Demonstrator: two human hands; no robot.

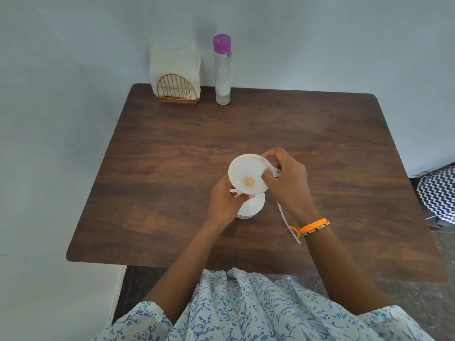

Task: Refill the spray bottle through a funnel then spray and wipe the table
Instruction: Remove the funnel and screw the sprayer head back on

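person seen from above: two bare forearms, patterned garment.

left hand (225, 200) and right hand (286, 183) bare, no rings visible. right wrist carries an orange thread bracelet (312, 225) with a knotted loose end, plus a thin dark-and-light beaded band just beside it. garment (246, 308) white with small blue floral sprigs, gathered folds at the front, short sleeves puffed and ending above the elbows.

No text, label, brand, number or sign can be read anywhere in view.
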